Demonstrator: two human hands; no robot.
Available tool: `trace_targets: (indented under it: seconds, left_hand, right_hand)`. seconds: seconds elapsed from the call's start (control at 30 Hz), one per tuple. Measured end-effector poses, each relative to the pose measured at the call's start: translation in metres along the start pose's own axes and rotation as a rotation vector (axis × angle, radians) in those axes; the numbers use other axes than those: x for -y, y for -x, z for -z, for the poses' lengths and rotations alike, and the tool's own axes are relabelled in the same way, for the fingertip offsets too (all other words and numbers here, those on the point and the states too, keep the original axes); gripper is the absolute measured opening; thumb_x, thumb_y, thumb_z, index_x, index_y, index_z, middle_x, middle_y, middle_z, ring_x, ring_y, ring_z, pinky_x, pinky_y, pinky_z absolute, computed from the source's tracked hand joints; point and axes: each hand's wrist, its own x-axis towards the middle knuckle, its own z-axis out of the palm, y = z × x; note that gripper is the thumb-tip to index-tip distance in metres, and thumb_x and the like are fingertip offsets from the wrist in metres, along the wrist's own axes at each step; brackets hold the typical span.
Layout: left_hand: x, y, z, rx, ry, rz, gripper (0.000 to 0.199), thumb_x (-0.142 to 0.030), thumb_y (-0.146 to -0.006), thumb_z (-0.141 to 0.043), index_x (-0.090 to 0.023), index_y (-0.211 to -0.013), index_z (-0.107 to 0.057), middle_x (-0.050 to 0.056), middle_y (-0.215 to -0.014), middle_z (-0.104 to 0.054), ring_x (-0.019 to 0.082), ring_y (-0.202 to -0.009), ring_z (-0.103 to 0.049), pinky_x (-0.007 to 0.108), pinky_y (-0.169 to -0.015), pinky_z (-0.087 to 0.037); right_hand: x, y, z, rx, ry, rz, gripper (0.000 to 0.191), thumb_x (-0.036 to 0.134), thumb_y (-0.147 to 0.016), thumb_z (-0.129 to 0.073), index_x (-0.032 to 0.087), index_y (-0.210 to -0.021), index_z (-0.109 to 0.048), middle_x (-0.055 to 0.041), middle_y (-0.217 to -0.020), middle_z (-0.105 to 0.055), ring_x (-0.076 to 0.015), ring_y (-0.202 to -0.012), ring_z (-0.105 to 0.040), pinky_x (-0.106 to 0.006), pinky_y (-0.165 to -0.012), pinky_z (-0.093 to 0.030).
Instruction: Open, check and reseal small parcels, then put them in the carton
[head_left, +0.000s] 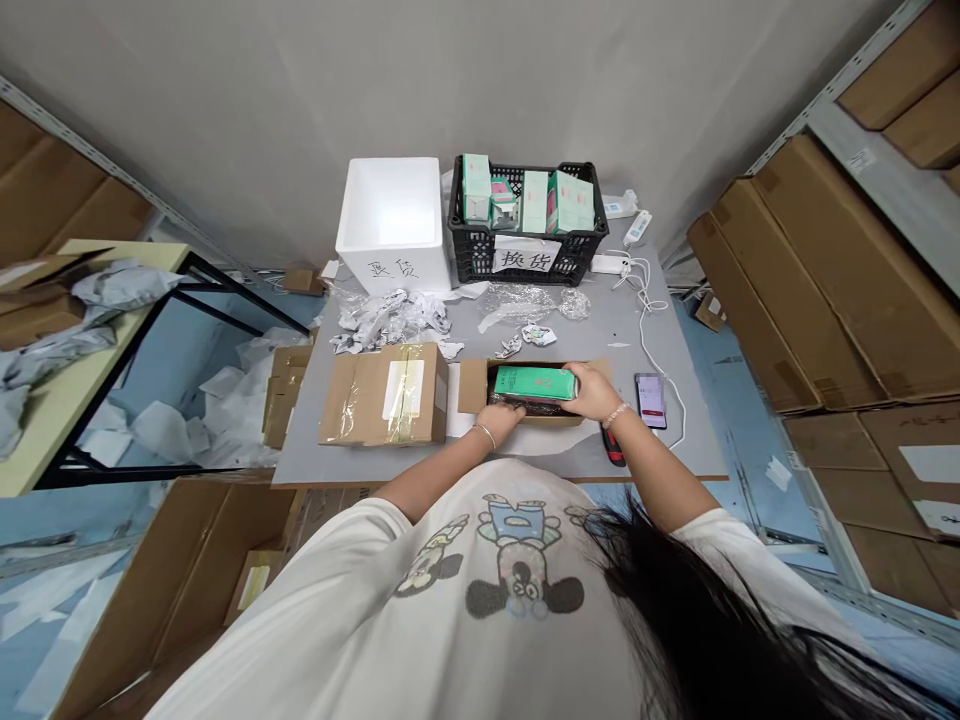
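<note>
A small green box (534, 382) lies in the opening of an open cardboard box (472, 386), with dark crinkled wrapping along its near side. My right hand (592, 392) is closed on the right end of the green box. At the near left edge of the cardboard box is my left hand (501, 424), its fingertips reaching inside onto the dark wrapping; what they grip, if anything, is hidden. A closed, taped cardboard box (364, 400) with a white label stands to the left of my left hand.
Behind are a white foam box (394, 255) and a black crate (469, 258) of green boxes. Crumpled wrap (394, 318) lies before them. At right are a phone (650, 400), a red-and-black tool (613, 446) and a white cable (660, 350).
</note>
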Motion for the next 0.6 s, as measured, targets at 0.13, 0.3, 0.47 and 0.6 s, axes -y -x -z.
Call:
trace_targets:
  seconds: [0.13,0.3,0.47,0.6]
  left_hand:
    - [0.021,-0.011,0.008,-0.022,0.000,0.005,0.023,-0.017,-0.093,-0.051,-0.019,-0.113,-0.061,0.014,-0.102,-0.069,0.025,-0.100,-0.064,0.033,-0.079,-0.049]
    - [0.048,-0.038,0.027,-0.081,0.024,0.053,0.020,-0.021,-0.091,-0.054,-0.020,-0.109,-0.064,0.013,-0.108,-0.066,0.025,-0.102,-0.061,0.035,-0.084,-0.047]
    - [0.057,-0.055,0.037,-0.171,0.072,0.076,0.031,-0.024,-0.080,-0.071,-0.019,-0.109,-0.063,0.013,-0.110,-0.065,0.031,-0.112,-0.055,0.046,-0.099,-0.041]
    - [0.056,-0.049,0.034,-0.292,0.165,0.086,0.068,-0.024,-0.059,-0.087,-0.018,-0.120,-0.059,0.018,-0.135,-0.051,0.039,-0.131,-0.040,0.059,-0.114,-0.020]
  right_hand:
    - [0.018,0.033,0.057,-0.129,-0.022,-0.042,0.058,0.032,-0.063,-0.074,0.018,-0.116,-0.058,-0.0085,-0.106,-0.067,-0.0254,-0.094,-0.064,-0.035,-0.082,-0.049]
    - [0.046,0.070,0.107,-0.098,-0.001,-0.101,0.057,0.032,-0.065,-0.073,0.020,-0.119,-0.056,-0.0066,-0.103,-0.067,-0.0234,-0.087,-0.064,-0.032,-0.077,-0.049]
    - [0.063,0.070,0.063,0.059,0.087,-0.033,0.065,0.025,-0.062,-0.073,0.016,-0.123,-0.052,-0.0117,-0.112,-0.064,-0.0282,-0.102,-0.060,-0.037,-0.089,-0.046]
    - [0.058,0.058,-0.002,0.186,0.145,-0.050,0.063,0.018,-0.062,-0.070,0.013,-0.122,-0.051,-0.0140,-0.111,-0.063,-0.0289,-0.105,-0.056,-0.038,-0.090,-0.045]
